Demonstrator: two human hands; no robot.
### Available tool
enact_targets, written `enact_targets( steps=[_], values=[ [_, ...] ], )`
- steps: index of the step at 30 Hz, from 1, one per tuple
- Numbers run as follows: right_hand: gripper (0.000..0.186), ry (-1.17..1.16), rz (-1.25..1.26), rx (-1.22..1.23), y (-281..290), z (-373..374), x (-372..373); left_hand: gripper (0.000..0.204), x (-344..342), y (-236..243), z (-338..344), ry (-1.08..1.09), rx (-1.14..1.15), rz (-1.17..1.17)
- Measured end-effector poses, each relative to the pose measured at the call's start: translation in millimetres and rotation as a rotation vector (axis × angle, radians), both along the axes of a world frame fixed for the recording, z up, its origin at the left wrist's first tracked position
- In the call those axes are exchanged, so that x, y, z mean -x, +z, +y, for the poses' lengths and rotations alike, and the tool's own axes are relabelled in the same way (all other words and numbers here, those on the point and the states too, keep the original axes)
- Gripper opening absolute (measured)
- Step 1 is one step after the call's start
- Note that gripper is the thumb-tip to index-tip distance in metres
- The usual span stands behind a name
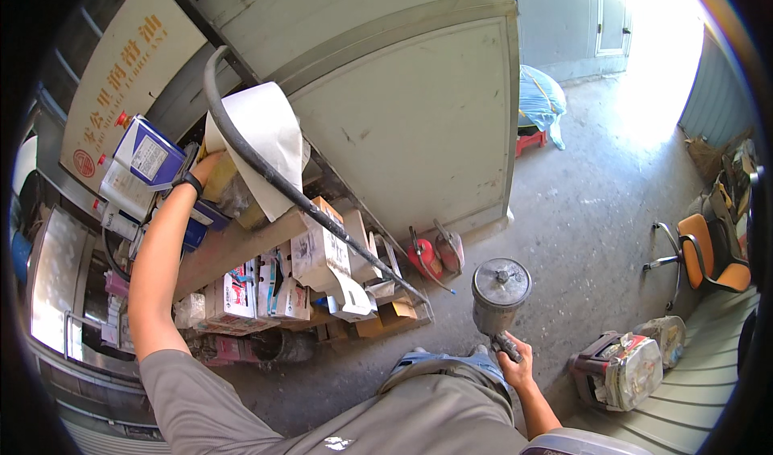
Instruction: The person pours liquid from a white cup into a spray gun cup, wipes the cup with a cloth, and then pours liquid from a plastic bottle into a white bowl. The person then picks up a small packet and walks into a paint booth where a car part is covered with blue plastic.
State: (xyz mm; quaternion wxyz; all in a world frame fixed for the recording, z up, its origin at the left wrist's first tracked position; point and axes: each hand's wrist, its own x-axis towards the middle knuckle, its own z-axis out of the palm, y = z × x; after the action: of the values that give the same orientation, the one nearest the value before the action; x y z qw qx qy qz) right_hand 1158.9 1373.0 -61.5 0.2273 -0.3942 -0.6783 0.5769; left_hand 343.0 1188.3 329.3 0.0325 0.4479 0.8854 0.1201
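Observation:
My right hand (518, 364) is wrapped round the dark handle of a spray gun (493, 314) with a round, lidded grey cup on top, held upright in front of my right hip. To the left, my bare arm stretches out to a cluttered shelf. My left hand (207, 169), with a dark band at the wrist, reaches in beside a yellowish plastic bag (235, 185). Its fingers are hidden behind the bag and a large white sheet (258, 137). Close to the wrist stand a blue and white metal can (150, 155) and a white can with a red cap (127, 188).
A thick black hose (266, 169) curves across the shelf front. Several cardboard boxes (322, 250) sit on the shelf (213, 260). Two red containers (424, 258) stand on the floor. An orange chair (699, 241) and a plastic-wrapped box (624, 374) are at the right.

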Motion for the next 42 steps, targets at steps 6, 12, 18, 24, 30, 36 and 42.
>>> enact_targets(
  steps=[6,12,18,24,30,36,42],
  values=[
    [0.056,0.039,0.012,0.046,9.9,-1.0,6.6,0.044,4.1,-2.0,7.9,0.006,0.038,-0.039],
    [0.056,0.045,0.021,0.008,10.9,-5.2,12.0,0.045,-8.5,-2.9,19.2,0.255,-0.009,-0.436],
    [0.057,0.038,0.000,0.002,4.0,-8.3,11.0,0.044,-92.1,36.7,24.6,-0.046,-0.150,-0.201],
    [0.056,0.074,0.069,0.077,12.6,1.0,11.1,0.022,-125.8,81.2,21.3,-0.109,0.018,0.109],
    [0.055,0.066,-0.005,0.099,17.2,6.4,15.6,0.013,-87.3,95.5,-3.9,-0.024,-0.525,0.023],
    [0.057,0.083,0.028,0.062,9.7,11.1,22.0,0.012,-70.3,128.1,-20.0,0.089,-0.675,0.160],
    [0.058,0.096,0.006,0.066,11.6,11.1,25.0,0.019,-73.2,152.2,-23.9,0.187,-1.017,-0.053]
  ],
)
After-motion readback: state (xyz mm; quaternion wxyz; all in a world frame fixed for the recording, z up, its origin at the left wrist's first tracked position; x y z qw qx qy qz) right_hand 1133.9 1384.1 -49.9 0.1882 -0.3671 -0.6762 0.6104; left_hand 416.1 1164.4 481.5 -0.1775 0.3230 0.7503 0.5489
